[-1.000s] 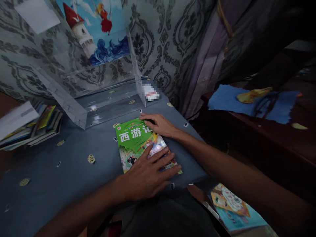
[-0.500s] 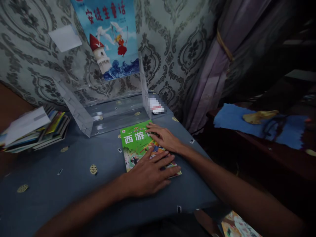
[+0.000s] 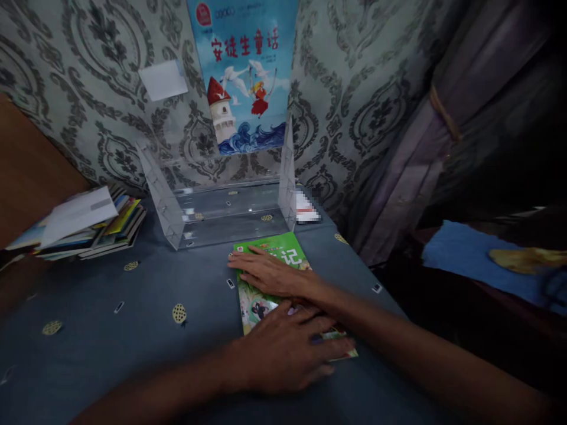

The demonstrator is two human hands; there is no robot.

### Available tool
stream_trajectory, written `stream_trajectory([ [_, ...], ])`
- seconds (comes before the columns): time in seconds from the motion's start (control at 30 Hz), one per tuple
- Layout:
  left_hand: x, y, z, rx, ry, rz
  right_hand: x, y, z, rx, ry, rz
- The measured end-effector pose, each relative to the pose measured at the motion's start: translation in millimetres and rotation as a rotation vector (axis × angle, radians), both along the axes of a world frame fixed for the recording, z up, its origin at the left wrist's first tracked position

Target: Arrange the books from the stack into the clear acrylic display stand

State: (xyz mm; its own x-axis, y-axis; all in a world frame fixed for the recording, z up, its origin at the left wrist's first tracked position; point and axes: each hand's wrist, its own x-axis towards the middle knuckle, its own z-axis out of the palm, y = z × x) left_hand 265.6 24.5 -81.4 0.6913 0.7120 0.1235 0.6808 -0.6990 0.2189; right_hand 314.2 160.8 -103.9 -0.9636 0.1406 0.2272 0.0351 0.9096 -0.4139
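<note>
A green picture book (image 3: 295, 239) with white Chinese characters lies flat on the patterned grey cloth of the table. My right hand (image 3: 270, 273) rests across the upper part of its cover, fingers stretched toward the left edge and covering some of the title. Lower down, my left hand (image 3: 295, 345) is spread over the bottom half of the cover, slightly smeared by motion. The right wrist passes just above the left hand's fingers. Neither hand grips anything.
Behind the book stands a clear plastic rack (image 3: 228, 227). A blue storybook poster (image 3: 248, 88) and a white card (image 3: 163, 80) are against the patterned wall. Stacked books (image 3: 110, 224) lie at left, a small white item (image 3: 306, 206) beside the rack, blue cloth (image 3: 469, 254) at right.
My right hand has slid left across the cover, from the title's right end to the book's left edge. My left hand stays spread on the lower cover. The view has shifted left.
</note>
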Motion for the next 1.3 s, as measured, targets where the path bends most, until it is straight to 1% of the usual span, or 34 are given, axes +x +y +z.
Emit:
stream_trajectory([
  [0.07,-0.7,0.0,-0.7,0.0,-0.001,-0.005,-1.3,7.4,-2.6,-0.006,-0.01,-0.037],
  [0.13,-1.4,-0.3,-2.4,0.014,-0.009,-0.006,5.8,17.2,-4.6,-0.005,-0.012,-0.094],
  [0.23,-2.2,-1.4,-5.8,0.035,-0.028,-0.001,25.3,33.0,-10.2,0.018,0.018,-0.189],
  [0.33,-2.2,-2.9,-8.7,0.057,-0.054,0.008,44.7,44.9,-20.0,0.042,0.076,-0.273],
  [0.43,-2.2,-4.4,-11.4,0.091,-0.07,0.008,56.8,49.9,-29.9,0.045,0.121,-0.345],
  [0.53,-2.6,-5.7,-14.2,0.138,-0.092,0.007,61.7,50.9,-36.9,0.021,0.147,-0.395],
  [0.67,-3.7,-7.0,-17.5,0.186,-0.12,0.021,63.7,53.7,-43.1,-0.027,0.198,-0.424],
  [0.83,-4.2,-7.3,-21.1,0.197,-0.124,0.011,66.1,59.3,-48.0,-0.076,0.285,-0.47],
  [1.03,-3.9,-7.4,-21.6,0.176,-0.107,0.019,69.2,62.5,-46.3,-0.123,0.312,-0.504],
  [1.3,-4.1,-7.1,-22.0,0.192,-0.129,0.009,67.8,60.3,-43.9,-0.128,0.326,-0.497],
])
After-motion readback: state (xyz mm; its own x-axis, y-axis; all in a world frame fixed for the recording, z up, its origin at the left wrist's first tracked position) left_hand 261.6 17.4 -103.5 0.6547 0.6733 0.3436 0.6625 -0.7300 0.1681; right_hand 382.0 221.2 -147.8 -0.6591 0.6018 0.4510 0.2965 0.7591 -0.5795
